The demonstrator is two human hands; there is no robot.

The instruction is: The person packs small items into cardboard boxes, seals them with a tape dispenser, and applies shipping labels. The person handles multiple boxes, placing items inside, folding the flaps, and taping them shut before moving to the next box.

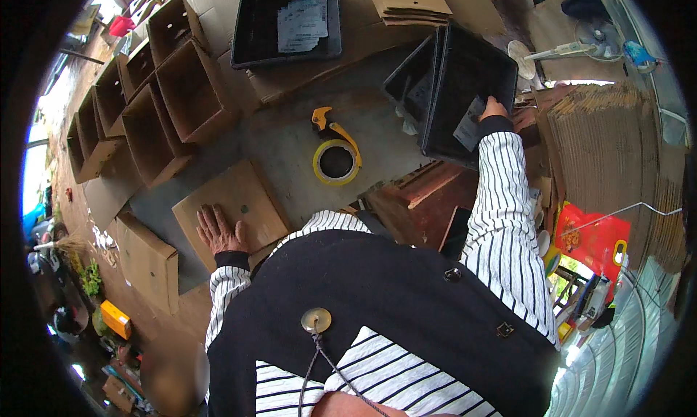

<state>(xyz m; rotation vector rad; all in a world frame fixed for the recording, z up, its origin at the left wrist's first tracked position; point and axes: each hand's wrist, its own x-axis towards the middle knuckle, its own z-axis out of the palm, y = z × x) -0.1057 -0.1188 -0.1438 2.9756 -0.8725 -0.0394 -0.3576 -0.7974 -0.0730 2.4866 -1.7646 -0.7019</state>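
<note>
My left hand (222, 232) lies with spread fingers on top of a closed cardboard box (267, 212) near the table's front edge. My right hand (493, 109) reaches into a black plastic crate (463, 52) at the right and touches printed labels (467, 128) in it; its fingertips are partly hidden, so I cannot tell whether it grips them. A yellow tape dispenser with a roll of tape (356, 161) lies on the grey tabletop (277, 139) between my hands.
Open empty cardboard boxes (190, 90) stand at the left. Another black crate (239, 41) with labels is at the back, beside stacked flat cardboard (408, 3). A closed box (147, 264) sits at the left edge. Many folded cartons (604, 144) stand at the right, near a red bag (591, 237).
</note>
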